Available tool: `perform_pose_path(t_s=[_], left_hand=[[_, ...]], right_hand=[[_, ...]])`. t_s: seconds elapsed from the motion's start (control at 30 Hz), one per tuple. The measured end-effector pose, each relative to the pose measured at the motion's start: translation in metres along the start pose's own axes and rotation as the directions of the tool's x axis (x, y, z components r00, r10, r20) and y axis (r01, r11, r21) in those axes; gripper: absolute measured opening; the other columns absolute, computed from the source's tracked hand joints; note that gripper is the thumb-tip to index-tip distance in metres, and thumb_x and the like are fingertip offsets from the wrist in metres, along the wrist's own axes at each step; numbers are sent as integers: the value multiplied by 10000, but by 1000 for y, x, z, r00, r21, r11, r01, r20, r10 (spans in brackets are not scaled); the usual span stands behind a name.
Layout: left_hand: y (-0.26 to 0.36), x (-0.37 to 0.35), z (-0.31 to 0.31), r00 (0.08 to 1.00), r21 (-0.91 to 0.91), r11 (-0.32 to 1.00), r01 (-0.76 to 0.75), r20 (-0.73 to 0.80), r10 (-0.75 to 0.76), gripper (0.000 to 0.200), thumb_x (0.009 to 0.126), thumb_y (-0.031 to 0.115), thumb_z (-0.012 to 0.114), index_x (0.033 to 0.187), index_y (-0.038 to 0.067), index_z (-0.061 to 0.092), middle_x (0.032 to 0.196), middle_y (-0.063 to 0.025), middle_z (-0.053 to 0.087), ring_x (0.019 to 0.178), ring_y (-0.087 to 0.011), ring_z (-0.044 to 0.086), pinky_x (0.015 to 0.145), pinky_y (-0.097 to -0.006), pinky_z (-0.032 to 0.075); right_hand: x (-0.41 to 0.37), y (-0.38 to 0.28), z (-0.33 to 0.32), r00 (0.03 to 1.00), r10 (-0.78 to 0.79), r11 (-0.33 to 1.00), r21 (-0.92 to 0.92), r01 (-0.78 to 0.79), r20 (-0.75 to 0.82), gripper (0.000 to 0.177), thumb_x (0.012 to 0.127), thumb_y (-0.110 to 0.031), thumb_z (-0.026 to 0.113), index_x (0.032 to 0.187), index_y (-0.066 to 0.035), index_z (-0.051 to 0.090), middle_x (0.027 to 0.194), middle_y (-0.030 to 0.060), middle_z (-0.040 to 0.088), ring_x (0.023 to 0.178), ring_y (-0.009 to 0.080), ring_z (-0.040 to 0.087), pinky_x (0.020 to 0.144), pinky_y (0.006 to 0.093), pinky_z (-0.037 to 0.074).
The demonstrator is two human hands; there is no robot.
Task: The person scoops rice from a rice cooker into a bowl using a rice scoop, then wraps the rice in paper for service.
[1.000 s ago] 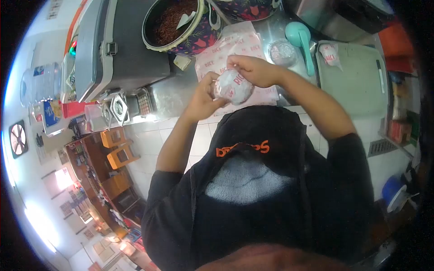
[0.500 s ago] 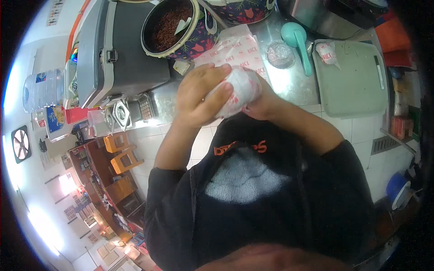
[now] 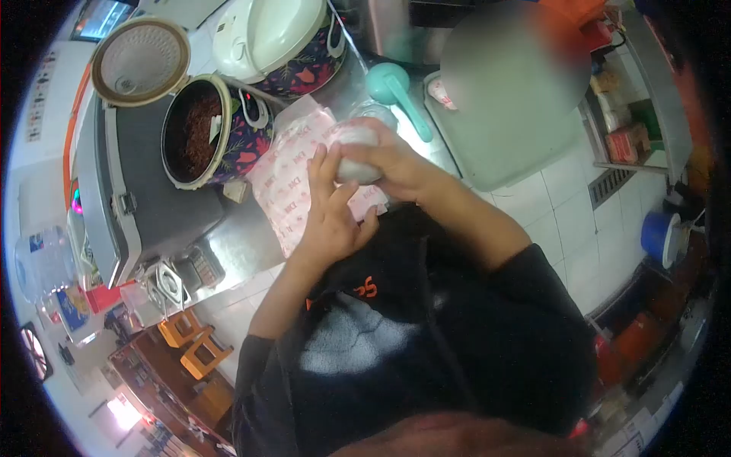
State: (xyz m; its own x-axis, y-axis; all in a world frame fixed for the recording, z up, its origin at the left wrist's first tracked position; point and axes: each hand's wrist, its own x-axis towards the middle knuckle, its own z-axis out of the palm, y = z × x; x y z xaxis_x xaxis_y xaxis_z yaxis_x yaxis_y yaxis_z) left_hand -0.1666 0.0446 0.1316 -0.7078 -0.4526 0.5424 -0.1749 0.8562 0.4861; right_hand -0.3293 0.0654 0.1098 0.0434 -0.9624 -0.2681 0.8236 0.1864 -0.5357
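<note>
My right hand (image 3: 407,167) is wrapped around a rounded paper-wrapped bundle (image 3: 359,166), white with pink print; its contents are hidden. On the bundle's left side is my left hand (image 3: 329,221), with its fingers spread and the fingertips near or against the paper. Under my hands lies a stack of pink-printed wrapping paper (image 3: 278,186) on the metal counter (image 3: 247,240). Just beyond the right hand is a clear bowl (image 3: 373,114), partly hidden. A turquoise scoop (image 3: 390,85) rests beside it.
An uncovered patterned rice cooker (image 3: 245,148) holds dark reddish grains; its lid (image 3: 141,61) stands open. Behind it is a closed cooker (image 3: 301,72). A grey cool box (image 3: 164,206) stands left. On the right, a pale green tray (image 3: 495,164) bears another small wrapped bundle (image 3: 442,94).
My view has swung, with the counter things shifting left and down. The left hand has loosened from around the bundle and spread its fingers. The right hand still holds the bundle.
</note>
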Motion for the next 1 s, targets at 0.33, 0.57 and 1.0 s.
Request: perform_pose_path(t_s=[0.33, 0.57, 1.0], left_hand=[[-52, -11, 0, 944, 163, 966, 199, 234, -234, 554, 748, 141, 749, 1245, 78, 512, 1390, -217, 440, 1280, -403, 422, 1052, -494, 351], [-74, 42, 98, 701, 490, 787, 375, 406, -587, 1042, 661, 451, 819, 1520, 197, 287, 1500, -250, 336, 1386, -473, 295, 1086, -641, 287], [-112, 20, 94, 676, 100, 743, 662, 348, -649, 879, 636, 361, 851, 1370, 112, 437, 1215, -188, 555, 1092, -340, 580, 885, -437, 529]], right_hand=[[4, -145, -213, 518, -569, 735, -678, -30, -639, 631, 824, -77, 718, 1317, 83, 359, 1105, 180, 607, 956, 264, 663, 788, 375, 566], [31, -157, -262, 893, -267, 603, -786, -140, -363, 335, 891, -163, 670, 1163, 31, 652, 992, 71, 704, 853, 173, 650, 712, 306, 514], [38, -53, -177, 495, -844, -178, -979, 103, 205, 368, 896, -237, 682, 1165, 5, 616, 1123, 158, 575, 1063, 311, 550, 882, 403, 457]])
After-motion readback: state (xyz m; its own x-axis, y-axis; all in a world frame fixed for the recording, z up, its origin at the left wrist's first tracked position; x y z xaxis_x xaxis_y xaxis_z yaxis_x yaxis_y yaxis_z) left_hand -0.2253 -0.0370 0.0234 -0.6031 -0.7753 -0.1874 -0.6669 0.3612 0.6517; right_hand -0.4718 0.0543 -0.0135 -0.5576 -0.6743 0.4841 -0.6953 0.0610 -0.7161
